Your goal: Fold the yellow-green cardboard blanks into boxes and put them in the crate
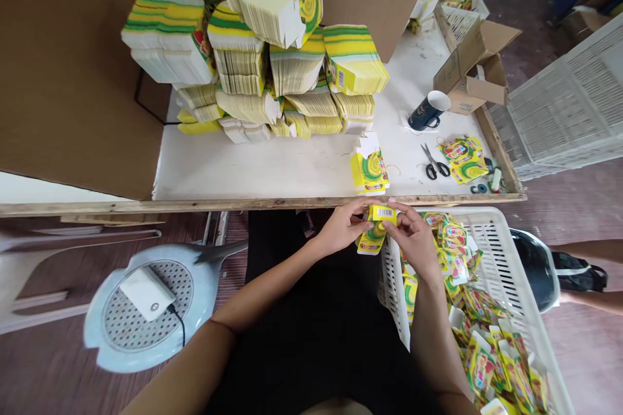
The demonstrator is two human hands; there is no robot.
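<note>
A small yellow and green carton (374, 233) with a barcode on its upper panel is held between my two hands, just off the table's front edge. My left hand (343, 227) pinches its left side, the thumb lying on the front. From the right, my right hand (416, 240) grips the same carton, fingers at its upper corner. Beyond them on the white tabletop lies a flat carton blank (368, 168) of the same print. Further back, bundles of flat cartons (296, 68) are piled in stacked rows. Below my right forearm, a white plastic crate (491, 233) holds many folded cartons (479, 363).
On the table's right are scissors (435, 163), a dark mug (429, 110), an opened cardboard box (479, 74) and printed packets (462, 159). A large brown cardboard sheet (73, 78) stands at left. A white device (147, 293) with a cable rests on a light-blue stool (109, 353).
</note>
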